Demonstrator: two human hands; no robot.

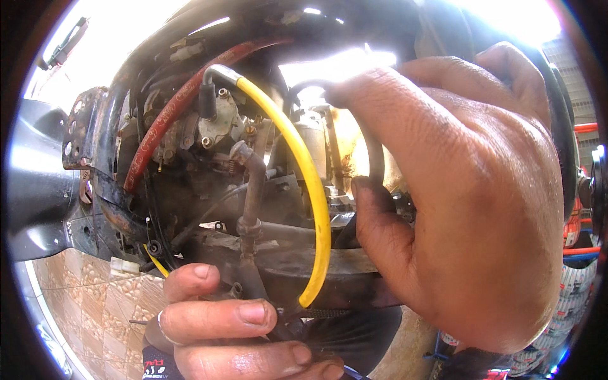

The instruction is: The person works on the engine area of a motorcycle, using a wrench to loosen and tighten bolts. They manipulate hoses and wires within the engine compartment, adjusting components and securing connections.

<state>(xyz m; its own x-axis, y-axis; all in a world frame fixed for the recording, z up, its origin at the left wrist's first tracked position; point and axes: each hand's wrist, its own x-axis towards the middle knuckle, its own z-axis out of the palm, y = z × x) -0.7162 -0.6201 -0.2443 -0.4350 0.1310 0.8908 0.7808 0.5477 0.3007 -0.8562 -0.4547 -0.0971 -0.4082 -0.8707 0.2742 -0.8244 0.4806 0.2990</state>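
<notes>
My right hand [468, 183] fills the right side, its thumb and forefinger closed on a curved black rubber hose [375, 152] in the engine bay. Low in the middle, my left hand [234, 320] has its fingers curled round a dark part, mostly hidden by the fingers. Just above them ends a yellow hose [313, 183]. It arcs up to a black elbow cap [208, 95] beside a metal carburettor-like body [218, 123]. A red hose [168, 117] curves behind it. Between the hoses stands a bent metal pipe [254, 183].
A rusty perforated bracket [82, 130] and a black panel [41, 180] flank the left side. Thin cables and a white connector [125, 266] hang below them. Patterned floor tiles [95, 310] show underneath. Wrapped goods [570, 297] are stacked at the far right.
</notes>
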